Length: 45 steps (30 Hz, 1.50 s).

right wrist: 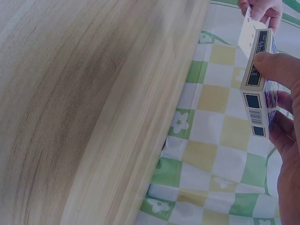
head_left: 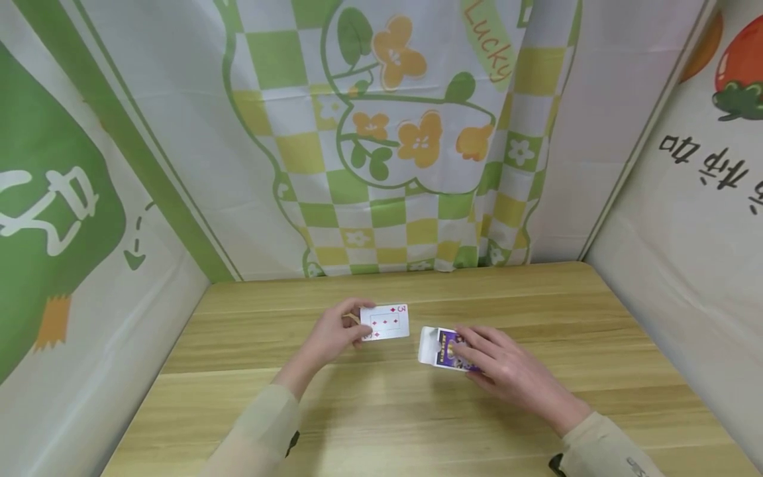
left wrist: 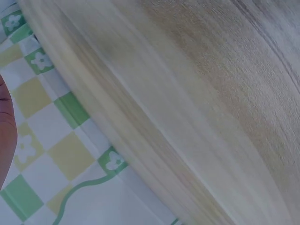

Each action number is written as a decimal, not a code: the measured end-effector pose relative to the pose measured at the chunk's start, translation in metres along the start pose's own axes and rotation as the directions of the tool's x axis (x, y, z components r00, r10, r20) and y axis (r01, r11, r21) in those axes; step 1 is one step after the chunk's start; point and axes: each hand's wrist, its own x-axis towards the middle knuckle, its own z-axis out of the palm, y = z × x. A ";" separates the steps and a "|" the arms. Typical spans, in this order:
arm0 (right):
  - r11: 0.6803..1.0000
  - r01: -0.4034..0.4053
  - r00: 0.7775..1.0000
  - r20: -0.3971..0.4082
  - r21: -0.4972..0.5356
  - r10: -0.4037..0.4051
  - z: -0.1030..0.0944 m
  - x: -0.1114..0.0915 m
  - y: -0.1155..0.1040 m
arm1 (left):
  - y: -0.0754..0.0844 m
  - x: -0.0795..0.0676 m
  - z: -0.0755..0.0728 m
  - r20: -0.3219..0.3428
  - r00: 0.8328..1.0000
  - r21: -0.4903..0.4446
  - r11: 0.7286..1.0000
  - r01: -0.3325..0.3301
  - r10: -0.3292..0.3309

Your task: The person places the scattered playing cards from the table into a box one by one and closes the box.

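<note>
My left hand (head_left: 338, 331) pinches a playing card (head_left: 387, 322), the three of diamonds, by its left end, face up toward the head camera. Whether more cards lie behind it I cannot tell. To the right, my right hand (head_left: 507, 358) grips a purple and white card box (head_left: 447, 349), its white end flap folded out toward the card. A short gap separates card and box in the head view. From the right wrist, the box (right wrist: 259, 70) shows its dark-labelled side and barcode end, with the thumb pressed on the side. Only an edge of the left hand (left wrist: 5, 131) enters the left wrist view.
A wood-grain table (head_left: 381, 424) spreads below both hands. Behind it hangs a green and yellow checked curtain (head_left: 369, 212). Printed cloth walls close in the left (head_left: 161, 318) and right (head_left: 685, 278) sides of the table.
</note>
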 end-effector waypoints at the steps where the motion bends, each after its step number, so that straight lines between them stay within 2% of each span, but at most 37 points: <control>1: 1.000 0.001 1.000 -0.001 0.000 -0.001 0.000 0.000 0.000 | 0.001 -0.002 0.000 0.005 1.000 -0.002 1.000 -0.011 0.011; 7: 1.000 -0.010 1.000 0.013 -0.004 0.010 -0.001 -0.001 0.000 | 0.011 -0.014 -0.002 0.029 0.998 -0.028 0.998 -0.051 0.052; 18: 1.000 -0.013 1.000 0.009 -0.007 0.013 -0.003 -0.001 -0.001 | 0.020 -0.032 -0.003 0.097 0.995 -0.201 0.979 0.021 -0.002; 27: 1.000 -0.013 1.000 0.015 -0.006 0.013 -0.004 -0.001 -0.002 | 0.023 -0.035 0.005 0.097 0.995 -0.318 0.946 0.056 -0.026; 33: 1.000 -0.010 1.000 0.010 0.002 0.010 -0.004 0.000 -0.003 | 0.024 -0.037 0.010 0.098 0.995 -0.339 0.939 0.052 -0.019; 40: 1.000 0.007 1.000 -0.011 0.013 -0.006 -0.003 0.001 -0.003 | 0.022 -0.035 0.017 0.098 0.995 -0.319 0.947 0.044 -0.013; 45: 1.000 -0.016 0.999 0.031 0.005 0.015 -0.004 0.001 -0.003 | 0.020 -0.034 0.021 0.095 0.995 -0.320 0.946 0.050 -0.021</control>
